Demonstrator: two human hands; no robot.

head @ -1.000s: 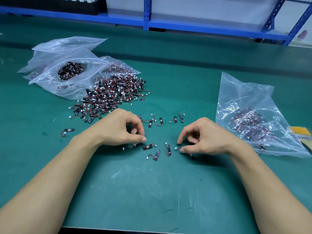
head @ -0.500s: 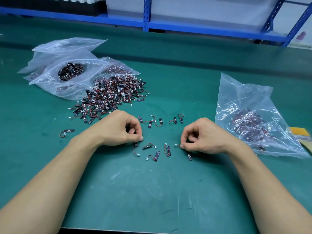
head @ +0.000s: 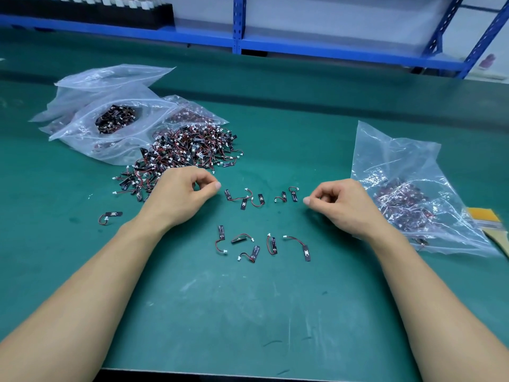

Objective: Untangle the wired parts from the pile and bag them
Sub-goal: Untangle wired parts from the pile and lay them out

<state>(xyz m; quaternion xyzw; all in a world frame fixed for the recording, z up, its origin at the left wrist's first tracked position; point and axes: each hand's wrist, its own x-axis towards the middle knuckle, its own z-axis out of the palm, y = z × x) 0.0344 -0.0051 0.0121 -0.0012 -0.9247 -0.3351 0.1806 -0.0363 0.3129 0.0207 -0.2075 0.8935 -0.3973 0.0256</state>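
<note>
Both hands had moved away from the near row of loose wired parts [head: 272, 244] and let go of the pieces they had been pinching half a second before, so that five parts now lay free in that row on the green table [head: 248, 321]. The left hand [head: 187, 195] sat with its fingers curled in and thumb against forefinger, with nothing visible in it, just left of the far row of parts [head: 259, 199]. The right hand [head: 343, 206] was curled the same way, also holding nothing that could be seen, just right of that row. The tangled pile [head: 190, 150] lay beyond the left hand, its near edge touching the knuckles in this view. Behind the pile, clear bags [head: 82, 125] overlapped one another, one showing a dark clump of parts inside. Another clear bag [head: 399, 161] with parts in it lay to the right of the right hand. A single part [head: 111, 215] sat alone, well left of the left forearm. Blue shelving [head: 316, 49] ran along the far side.
</note>
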